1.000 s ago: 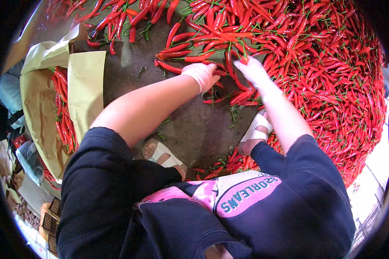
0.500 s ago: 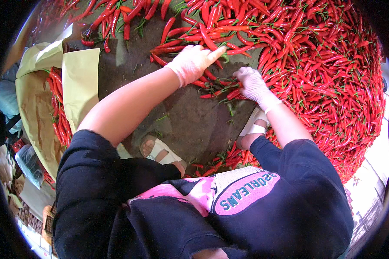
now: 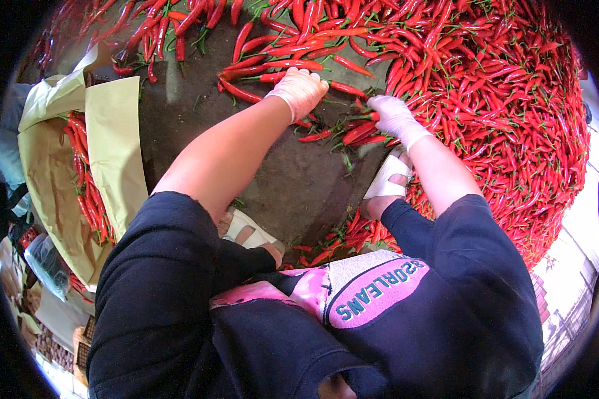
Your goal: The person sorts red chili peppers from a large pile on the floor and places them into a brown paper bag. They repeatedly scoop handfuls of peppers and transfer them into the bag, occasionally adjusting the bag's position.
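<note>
Head view: the left hand (image 3: 301, 91), thinly gloved, has changed shape most. Half a second ago its index finger pointed out to the right, with a chilli slanting away beyond the fingertip; now the fingers are folded in, knuckles up, and that slanting chilli no longer shows there. The hand looks closed, but its palm is turned down, so I cannot tell whether it has hold of anything. A single chilli (image 3: 347, 89) shows just to its right, and a row of loose chillies (image 3: 266, 68) lies at its far left side.

The right hand (image 3: 394, 118), also gloved, was more bunched half a second ago; now its fingers reach left, partly bent, toward the left hand. The fingertips are at the end of a red chilli in the small cluster (image 3: 361, 133) beside it, though whether they grip it I cannot tell.

The chillies being handled are on the dark floor (image 3: 266, 166), in the gap between the hands and along the left edge of the big pile (image 3: 506, 133), which fills the right side. More loose ones (image 3: 160, 33) lie at the far left. The paper bag (image 3: 116, 143) stands at the left, with chillies (image 3: 86, 179) showing inside, well apart from both hands. My reading is that the change keeps the work on a few chillies at the pile's edge, with the bag out of it for now.
</note>
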A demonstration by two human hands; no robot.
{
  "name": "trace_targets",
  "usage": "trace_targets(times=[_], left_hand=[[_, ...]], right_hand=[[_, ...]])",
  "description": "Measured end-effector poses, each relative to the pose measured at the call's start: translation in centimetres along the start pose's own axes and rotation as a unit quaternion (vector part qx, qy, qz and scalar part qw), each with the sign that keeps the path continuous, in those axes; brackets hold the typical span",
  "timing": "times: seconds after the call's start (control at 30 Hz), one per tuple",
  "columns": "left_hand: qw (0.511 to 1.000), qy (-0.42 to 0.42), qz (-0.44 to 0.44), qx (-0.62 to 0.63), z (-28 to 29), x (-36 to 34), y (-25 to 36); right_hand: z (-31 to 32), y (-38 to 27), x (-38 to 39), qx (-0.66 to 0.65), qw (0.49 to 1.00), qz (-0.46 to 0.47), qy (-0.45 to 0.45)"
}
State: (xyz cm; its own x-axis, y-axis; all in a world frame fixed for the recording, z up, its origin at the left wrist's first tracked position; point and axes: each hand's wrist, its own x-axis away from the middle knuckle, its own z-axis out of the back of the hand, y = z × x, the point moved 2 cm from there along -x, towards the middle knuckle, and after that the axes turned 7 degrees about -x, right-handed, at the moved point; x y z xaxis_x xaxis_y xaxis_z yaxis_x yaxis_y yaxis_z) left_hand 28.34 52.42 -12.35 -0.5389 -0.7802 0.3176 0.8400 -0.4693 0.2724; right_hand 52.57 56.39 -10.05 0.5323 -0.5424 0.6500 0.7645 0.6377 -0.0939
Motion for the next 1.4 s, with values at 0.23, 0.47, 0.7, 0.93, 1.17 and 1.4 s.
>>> trace_targets(times=[0.23, 0.47, 0.7, 0.93, 1.17, 1.4], left_hand=[[0.929, 0.269, -0.035, 0.252, 4.2, 1.3, -1.3], [0.656, 0.324, -0.017, 0.682, 16.6, 6.9, -1.4], [0.727, 0.468, 0.138, 0.484, 22.2, 33.8, -13.9], [0.366, 0.586, 0.474, 0.545, 9.5, 56.7, -15.3], [0.384, 0.409, 0.584, 0.586, 2.1, 58.2, -9.5], [0.946, -0.075, 0.098, 0.299, -7.3, 57.1, -8.3]], right_hand=[[-0.3, -3.0, 2.9, -0.029, 0.994, 0.1, -0.024], [-6.3, -5.6, 2.9, 0.107, 0.988, 0.034, 0.11], [2.3, -3.3, 2.1, -0.098, 0.991, 0.094, -0.021], [8.7, -2.8, 4.2, -0.259, 0.959, 0.098, 0.063], [24.0, -26.9, 2.0, -0.697, 0.681, 0.225, -0.024], [25.1, -52.1, -2.3, -0.502, 0.715, 0.485, -0.042]])
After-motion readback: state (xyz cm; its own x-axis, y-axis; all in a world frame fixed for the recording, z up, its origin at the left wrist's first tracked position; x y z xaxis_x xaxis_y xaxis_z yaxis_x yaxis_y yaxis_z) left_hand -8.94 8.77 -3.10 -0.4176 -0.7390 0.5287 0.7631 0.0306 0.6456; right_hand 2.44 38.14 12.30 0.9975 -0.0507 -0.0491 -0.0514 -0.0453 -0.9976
